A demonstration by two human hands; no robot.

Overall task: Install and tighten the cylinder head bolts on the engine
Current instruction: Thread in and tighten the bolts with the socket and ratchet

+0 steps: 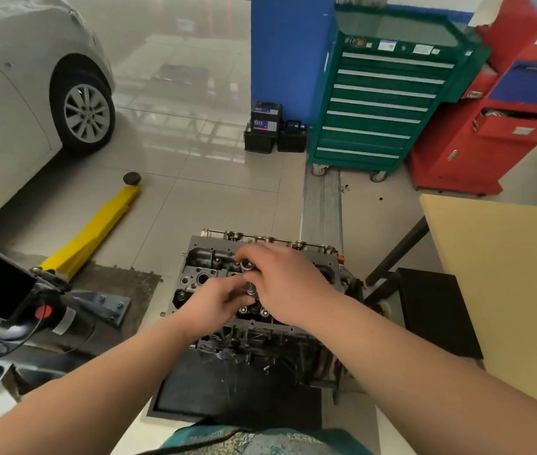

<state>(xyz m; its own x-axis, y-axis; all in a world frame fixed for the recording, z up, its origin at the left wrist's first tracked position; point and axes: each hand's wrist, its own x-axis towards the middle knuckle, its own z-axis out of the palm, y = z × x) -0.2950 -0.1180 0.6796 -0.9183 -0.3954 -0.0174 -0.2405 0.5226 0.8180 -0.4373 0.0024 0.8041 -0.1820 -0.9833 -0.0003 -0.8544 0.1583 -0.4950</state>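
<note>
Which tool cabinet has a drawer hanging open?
The red cabinet, right of the green one. Its drawer sticks out; the green cabinet's drawers are all shut.

Both bare forearms extend forward, converging. Left hand [209, 302] and right hand [288, 284] meet at the fingertips, fingers curled in a pinch.

A green tool cabinet [382, 103] stands beside a red cabinet [503, 126], batteries [272, 129] nearby.

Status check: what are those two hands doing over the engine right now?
Left hand and right hand both pinching head bolts above cylinder head. Bolts not seated. Nothing blocking.
</note>
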